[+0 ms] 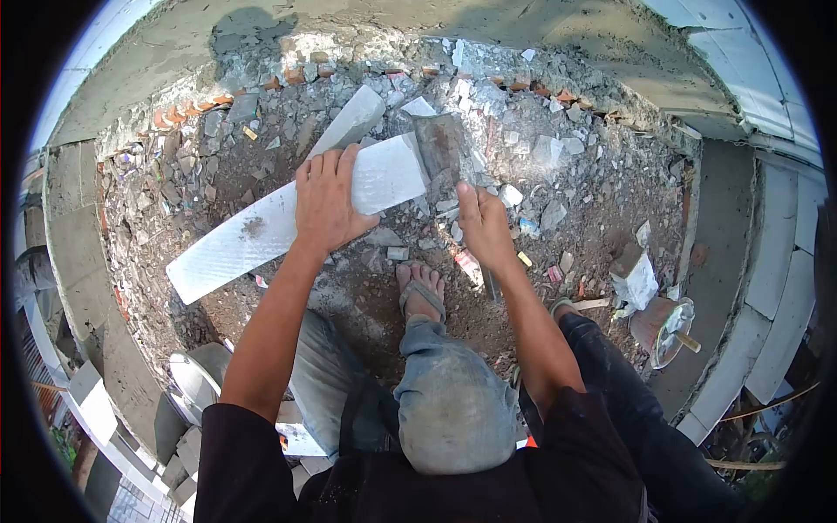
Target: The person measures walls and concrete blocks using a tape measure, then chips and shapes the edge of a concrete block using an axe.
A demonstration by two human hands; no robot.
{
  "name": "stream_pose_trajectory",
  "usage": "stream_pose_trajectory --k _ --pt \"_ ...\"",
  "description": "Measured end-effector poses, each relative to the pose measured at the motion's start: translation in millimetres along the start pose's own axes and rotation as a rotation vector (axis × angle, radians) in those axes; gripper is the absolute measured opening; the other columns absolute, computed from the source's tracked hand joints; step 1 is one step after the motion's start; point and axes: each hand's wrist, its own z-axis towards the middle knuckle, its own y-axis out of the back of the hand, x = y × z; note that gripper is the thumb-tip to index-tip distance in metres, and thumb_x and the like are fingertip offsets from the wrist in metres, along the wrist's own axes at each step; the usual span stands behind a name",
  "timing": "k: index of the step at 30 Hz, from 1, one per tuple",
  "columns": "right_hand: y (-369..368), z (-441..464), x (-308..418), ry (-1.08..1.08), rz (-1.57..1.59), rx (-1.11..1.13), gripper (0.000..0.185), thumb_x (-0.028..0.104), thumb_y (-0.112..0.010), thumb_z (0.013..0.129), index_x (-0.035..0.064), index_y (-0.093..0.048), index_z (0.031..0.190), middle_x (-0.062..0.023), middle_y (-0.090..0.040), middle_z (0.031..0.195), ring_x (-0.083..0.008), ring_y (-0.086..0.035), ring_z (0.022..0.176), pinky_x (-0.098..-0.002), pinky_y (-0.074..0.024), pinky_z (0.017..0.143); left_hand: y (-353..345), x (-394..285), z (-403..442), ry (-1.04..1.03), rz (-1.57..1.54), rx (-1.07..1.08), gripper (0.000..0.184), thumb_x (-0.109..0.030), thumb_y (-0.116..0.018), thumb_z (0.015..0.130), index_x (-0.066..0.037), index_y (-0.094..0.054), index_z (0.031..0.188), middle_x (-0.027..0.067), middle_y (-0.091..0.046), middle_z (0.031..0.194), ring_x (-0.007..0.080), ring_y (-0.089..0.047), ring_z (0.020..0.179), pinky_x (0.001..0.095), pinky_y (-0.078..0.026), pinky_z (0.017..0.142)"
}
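My left hand [330,196] lies across a long white tile piece [235,240], fingers over its far edge and thumb by its near edge, holding it at a slant above the rubble. The piece has a ribbed surface with a dark smudge. In my right hand [484,225] is the handle of a chopper with a broad, dark, worn blade [438,144]. The blade stands at the tile's right end; whether the two touch, I cannot tell. Another pale tile piece [350,118] lies just beyond my left hand.
Broken tile, brick and rubble [567,192] cover the ground, bounded by a low cement wall [558,35]. At right stand a bucket [658,327] with a stick in it and a white chunk [636,281]. A person's dark-trousered leg [610,357] is close at right.
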Motion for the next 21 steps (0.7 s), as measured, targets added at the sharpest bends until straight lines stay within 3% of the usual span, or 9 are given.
stream_pose_trajectory --k 3,6,7,9,10,13,15,18,21 --pt "33 -22 50 -0.111 0.419 0.053 0.057 0.049 -0.043 0.107 0.0048 -0.045 0.072 -0.0019 -0.045 0.058 -0.0109 -0.043 0.046 -0.0279 -0.0356 0.042 1 -7 -5 0.010 -0.016 -0.023 0.101 -0.031 -0.088 0.050 -0.009 -0.046 0.140 0.0106 -0.054 0.120 0.0308 -0.051 0.114 0.0458 -0.034 0.106" --pt "63 -24 129 0.268 0.611 -0.223 0.074 0.083 -0.040 0.089 0.0093 -0.041 0.083 -0.0036 -0.044 0.061 -0.0112 -0.039 0.041 -0.0281 -0.0367 0.038 -1 -13 -14 -0.002 -0.007 -0.026 0.103 -0.032 -0.089 0.050 -0.008 -0.046 0.141 0.0115 -0.054 0.123 0.0314 -0.051 0.114 0.0464 -0.033 0.106" --pt "64 -21 137 0.265 0.607 -0.215 0.074 0.083 -0.040 0.089 0.0093 -0.041 0.083 -0.0036 -0.044 0.061 -0.0112 -0.039 0.041 -0.0281 -0.0367 0.038 -2 -16 -19 0.007 -0.011 -0.025 0.103 -0.032 -0.089 0.050 -0.008 -0.046 0.141 0.0115 -0.054 0.123 0.0314 -0.051 0.114 0.0464 -0.033 0.106" --pt "63 -13 148 0.654 0.970 -0.336 0.083 0.094 -0.036 0.078 0.0112 -0.041 0.088 -0.0027 -0.042 0.060 -0.0115 -0.038 0.041 -0.0292 -0.0377 0.038 -5 -20 -26 0.014 -0.008 -0.017 0.106 -0.034 -0.091 0.051 -0.007 -0.045 0.142 0.0126 -0.054 0.126 0.0318 -0.050 0.116 0.0465 -0.032 0.107" --pt "53 -15 131 0.619 0.923 -0.299 0.075 0.085 -0.038 0.088 0.0098 -0.043 0.092 -0.0032 -0.042 0.060 -0.0119 -0.041 0.044 -0.0296 -0.0372 0.039 -6 -21 -27 0.024 -0.012 -0.025 0.106 -0.034 -0.091 0.051 -0.007 -0.045 0.142 0.0126 -0.054 0.126 0.0318 -0.050 0.116 0.0465 -0.032 0.107" --pt "-7 -19 25 0.207 0.086 -0.075 0.054 0.053 -0.040 0.107 0.0043 -0.051 0.085 -0.0005 -0.043 0.058 -0.0106 -0.041 0.046 -0.0286 -0.0336 0.040 -6 -23 -33 0.012 -0.021 -0.026 0.105 -0.035 -0.091 0.052 -0.007 -0.045 0.143 0.0128 -0.054 0.128 0.0318 -0.050 0.117 0.0464 -0.032 0.108" --pt "-3 -14 6 -0.040 0.106 0.043 0.056 0.049 -0.040 0.108 0.0043 -0.048 0.076 0.0009 -0.043 0.056 -0.0100 -0.039 0.044 -0.0275 -0.0322 0.039 -6 -24 -30 0.005 -0.007 0.003 0.103 -0.034 -0.090 0.053 -0.008 -0.046 0.142 0.0129 -0.054 0.128 0.0316 -0.050 0.117 0.0464 -0.031 0.108" --pt "21 -20 20 -0.092 0.356 0.073 0.056 0.054 -0.040 0.106 0.0051 -0.048 0.081 -0.0006 -0.042 0.058 -0.0097 -0.038 0.044 -0.0271 -0.0313 0.039 -6 -24 -30 0.019 -0.016 0.011 0.103 -0.034 -0.090 0.054 -0.008 -0.045 0.143 0.0127 -0.053 0.129 0.0314 -0.050 0.117 0.0463 -0.031 0.108" --pt "54 -24 114 0.227 0.681 -0.159 0.071 0.074 -0.043 0.094 0.0041 -0.043 0.087 -0.0063 -0.047 0.061 -0.0103 -0.040 0.044 -0.0275 -0.0343 0.039 -12 -22 -32 0.008 0.006 -0.007 0.103 -0.034 -0.089 0.054 -0.008 -0.044 0.144 0.0124 -0.053 0.130 0.0312 -0.050 0.117 0.0461 -0.031 0.108"
